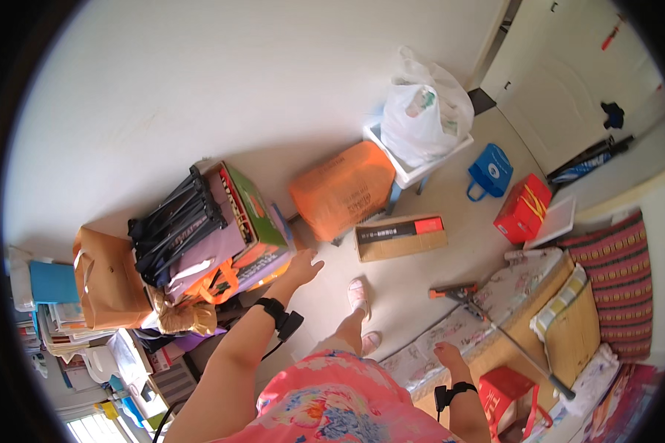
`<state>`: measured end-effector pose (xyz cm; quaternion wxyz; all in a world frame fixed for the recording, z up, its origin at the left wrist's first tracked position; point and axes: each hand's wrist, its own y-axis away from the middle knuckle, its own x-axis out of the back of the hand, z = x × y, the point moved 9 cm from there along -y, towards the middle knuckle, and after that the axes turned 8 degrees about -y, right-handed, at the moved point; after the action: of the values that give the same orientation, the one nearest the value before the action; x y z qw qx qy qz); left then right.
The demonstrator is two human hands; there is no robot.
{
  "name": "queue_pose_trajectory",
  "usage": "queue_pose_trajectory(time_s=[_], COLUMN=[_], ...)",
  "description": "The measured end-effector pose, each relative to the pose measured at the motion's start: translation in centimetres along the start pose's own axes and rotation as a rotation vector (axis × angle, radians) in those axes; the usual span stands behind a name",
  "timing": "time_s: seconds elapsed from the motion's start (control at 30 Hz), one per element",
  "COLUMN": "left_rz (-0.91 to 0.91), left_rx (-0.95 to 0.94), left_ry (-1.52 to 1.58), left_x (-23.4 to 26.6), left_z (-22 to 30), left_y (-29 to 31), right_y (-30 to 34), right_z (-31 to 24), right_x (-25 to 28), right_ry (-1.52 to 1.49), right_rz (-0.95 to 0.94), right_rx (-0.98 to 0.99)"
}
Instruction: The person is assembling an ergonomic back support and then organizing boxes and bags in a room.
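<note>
My left hand (303, 267) is stretched out over the floor with its fingers apart and nothing in it. It is nearest to a pile of boxes and bags, where a green box (253, 199) stands beside a folded black metal frame (177, 221) and an orange strap (218, 284). On the right, my right hand (448, 356) hangs beside the wooden bench seat, its fingers loosely bent and holding nothing I can see. Close by are a red bag (504, 395) and a long-handled mop (521, 343) lying across the seat. Both wrists wear black bands.
An open cardboard box (406, 251) lies on the floor ahead, in front of an orange sack (347, 188). Behind them, a white plastic bag (428, 118) sits on a small stool. A blue bag (489, 173) and a red box (523, 209) stand near the door.
</note>
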<state>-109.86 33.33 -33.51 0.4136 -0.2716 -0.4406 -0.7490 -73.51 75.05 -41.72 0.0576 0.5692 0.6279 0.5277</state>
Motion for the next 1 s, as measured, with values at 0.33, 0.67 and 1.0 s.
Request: queue_pose_trajectory(time_s=[0.33,0.67,1.0], left_rz=[0.202,0.335,0.19], left_rx=[0.385,0.442,0.693], left_ry=[0.075,0.331,0.404], left_x=[-1.0,-3.3,-7.9], left_z=[-8.8,-9.7,-7.7], left_y=[-16.0,-22.2,-18.0], right_y=[-18.2,-38.9,-47.1], right_z=[-17.3,-45.7,-51.4], right_x=[8.4,13.6,10.1], right_ry=[0.082,0.205,0.408], right_rz=[0.201,0.381,0.078], right_rx=[0.495,0.921,0.747])
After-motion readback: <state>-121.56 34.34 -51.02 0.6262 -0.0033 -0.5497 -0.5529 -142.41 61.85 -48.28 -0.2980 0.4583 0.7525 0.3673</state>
